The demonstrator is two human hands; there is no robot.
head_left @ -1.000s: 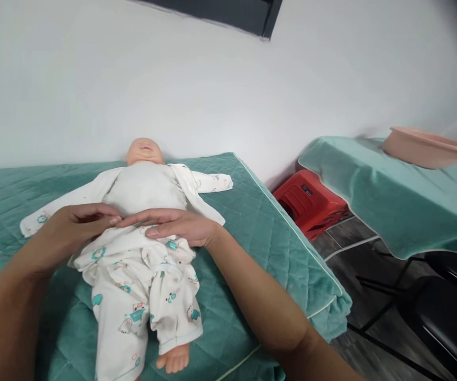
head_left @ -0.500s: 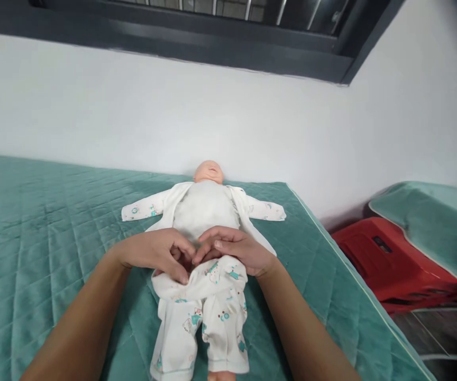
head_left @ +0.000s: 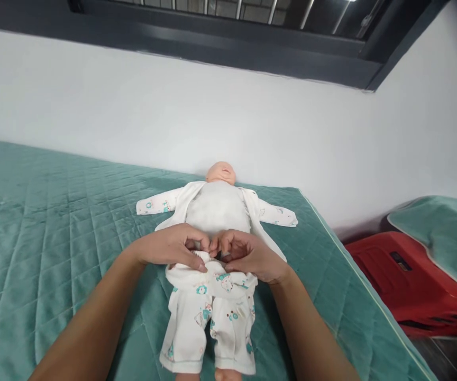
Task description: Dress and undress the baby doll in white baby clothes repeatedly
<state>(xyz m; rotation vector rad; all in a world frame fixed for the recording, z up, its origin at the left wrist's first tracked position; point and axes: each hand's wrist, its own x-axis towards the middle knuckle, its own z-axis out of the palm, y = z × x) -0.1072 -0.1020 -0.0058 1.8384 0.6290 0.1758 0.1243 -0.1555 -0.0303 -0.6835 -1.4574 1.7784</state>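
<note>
A baby doll (head_left: 219, 173) lies on its back on a teal quilted mat (head_left: 54, 222), head toward the wall. It wears an open white printed jacket (head_left: 252, 211) and white printed trousers (head_left: 208, 317). My left hand (head_left: 171, 247) and my right hand (head_left: 248, 254) meet at the doll's waist. Both have fingers curled and pinch the trousers' waistband (head_left: 207, 259) between thumb and fingers. The doll's white torso (head_left: 217, 209) is bare above the hands. One toe tip shows at the bottom edge.
A white wall and a dark window frame (head_left: 228, 42) rise behind the mat. To the right stand a red plastic stool (head_left: 403, 280) on the floor and another table under a teal cloth (head_left: 442, 233). The mat's right edge runs diagonally near the doll.
The view has swung up and left, bringing the window into sight. My hands went from lying flat over the doll's belly to curling and gripping the trousers' waistband.
</note>
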